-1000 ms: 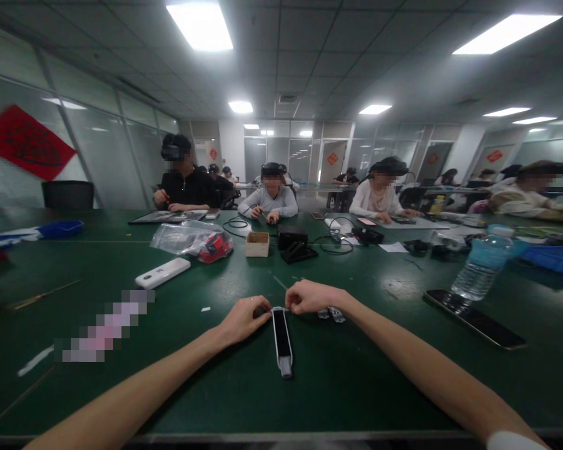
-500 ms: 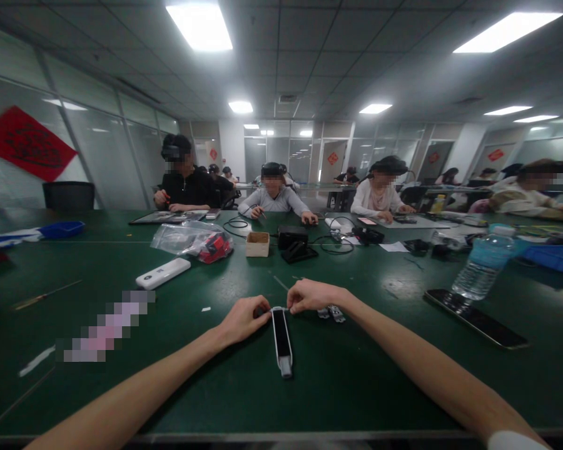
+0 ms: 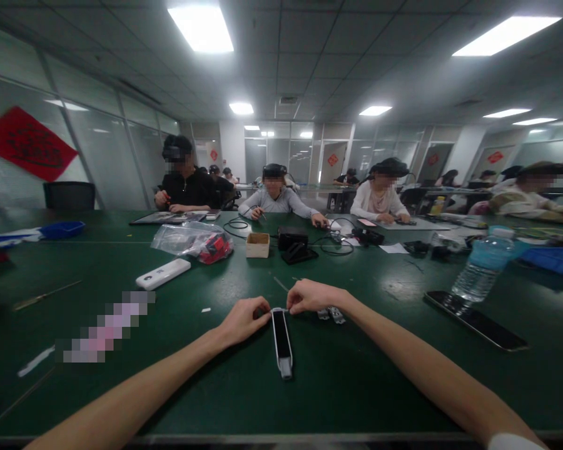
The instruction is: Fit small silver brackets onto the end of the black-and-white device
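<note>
A slim white-rimmed device [image 3: 282,337] with a dark inner face lies on the green table [image 3: 338,387], its grey end toward me. At the left of its far end is my left hand [image 3: 244,320], fingers curled and pressed together. My right hand [image 3: 312,296] is pinched at the right of that same end, close to a small thin piece. What either set of fingertips grips is too small to make out. Small metallic parts [image 3: 336,314] lie just under and beside my right wrist.
A white case [image 3: 163,274], a plastic bag with red items [image 3: 194,240] and a small box [image 3: 258,245] lie beyond my hands. At right are a phone [image 3: 473,320] and a water bottle [image 3: 483,265]. People sit across the table.
My hands and the device look unmoved. Across the table, a person's hand has shifted right, and part of another person's hand now shows at the left edge.
</note>
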Available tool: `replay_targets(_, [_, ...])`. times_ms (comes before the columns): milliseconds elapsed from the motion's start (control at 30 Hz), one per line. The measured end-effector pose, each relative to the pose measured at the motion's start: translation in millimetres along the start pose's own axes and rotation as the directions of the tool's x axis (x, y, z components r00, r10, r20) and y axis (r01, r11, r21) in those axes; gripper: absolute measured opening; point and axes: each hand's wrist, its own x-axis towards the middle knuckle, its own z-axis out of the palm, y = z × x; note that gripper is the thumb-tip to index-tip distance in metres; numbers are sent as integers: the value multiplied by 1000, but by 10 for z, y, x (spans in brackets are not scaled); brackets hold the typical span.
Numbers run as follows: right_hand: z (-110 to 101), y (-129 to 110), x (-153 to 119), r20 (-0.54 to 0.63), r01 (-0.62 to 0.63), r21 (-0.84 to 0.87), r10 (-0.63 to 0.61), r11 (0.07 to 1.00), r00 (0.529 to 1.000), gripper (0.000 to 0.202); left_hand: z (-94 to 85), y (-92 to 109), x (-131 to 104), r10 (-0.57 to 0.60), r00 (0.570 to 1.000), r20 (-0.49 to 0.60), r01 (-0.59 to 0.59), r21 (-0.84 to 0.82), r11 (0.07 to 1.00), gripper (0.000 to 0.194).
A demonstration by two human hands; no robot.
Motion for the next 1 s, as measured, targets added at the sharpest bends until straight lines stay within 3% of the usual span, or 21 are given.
replay_targets(700, [20, -87, -10, 3, -5, 42, 5, 999, 1000, 30, -6, -9, -7, 12, 1000, -4, -12, -10, 1000, 18])
replay_targets(1000, [51, -86, 9, -33, -17, -29, 16, 999, 999, 29, 18, -28, -5, 1, 1000, -15, -1, 5, 1000, 19])
